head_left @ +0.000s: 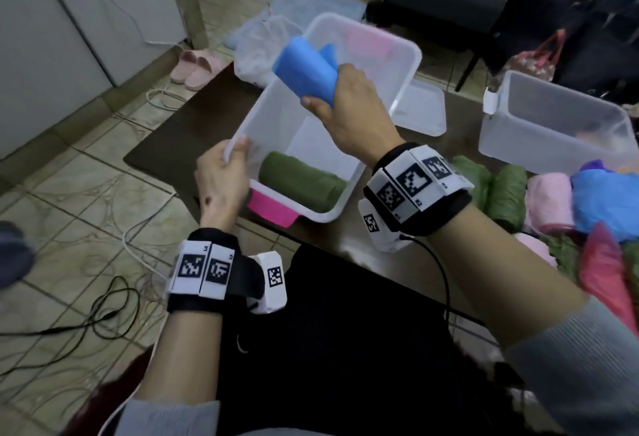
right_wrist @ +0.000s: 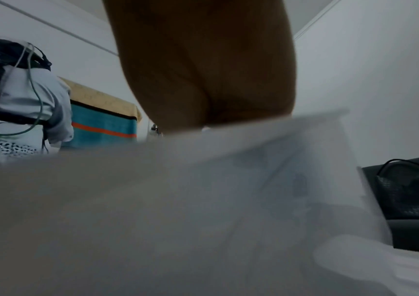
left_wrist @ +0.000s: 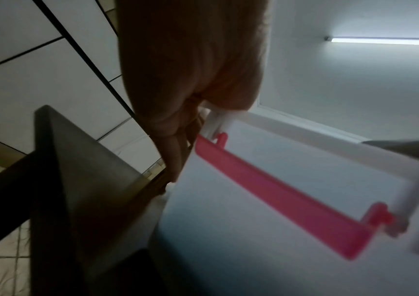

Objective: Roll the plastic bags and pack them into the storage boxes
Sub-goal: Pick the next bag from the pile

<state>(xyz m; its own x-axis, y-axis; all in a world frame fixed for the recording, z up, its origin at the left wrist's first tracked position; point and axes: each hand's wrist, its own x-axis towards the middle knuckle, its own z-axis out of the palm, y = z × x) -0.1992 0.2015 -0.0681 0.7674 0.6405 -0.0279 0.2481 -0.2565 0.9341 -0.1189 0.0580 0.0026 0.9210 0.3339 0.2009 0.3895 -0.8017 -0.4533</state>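
Observation:
A clear storage box (head_left: 403, 59) with a pink latch (head_left: 271, 209) stands tilted on the dark table (head_left: 193, 124). My left hand (head_left: 224, 176) grips its near left rim, thumb over the edge; in the left wrist view the fingers (left_wrist: 175, 158) curl under the rim beside the pink latch (left_wrist: 279, 196). A rolled green bag (head_left: 301, 183) lies in the box's near end. My right hand (head_left: 345, 107) holds a rolled blue bag (head_left: 306, 71) above the box's middle. The right wrist view shows only my palm (right_wrist: 203, 70) and a blurred box wall (right_wrist: 279, 170).
A second clear box (head_left: 518, 145) stands at the right, a lid (head_left: 423, 109) between the boxes. Rolled green (head_left: 508, 193), pink (head_left: 549, 200) and loose blue (head_left: 605, 204) bags pile at the right. A white bag (head_left: 259, 48), slippers (head_left: 197, 67) and cables (head_left: 110, 307) lie at left.

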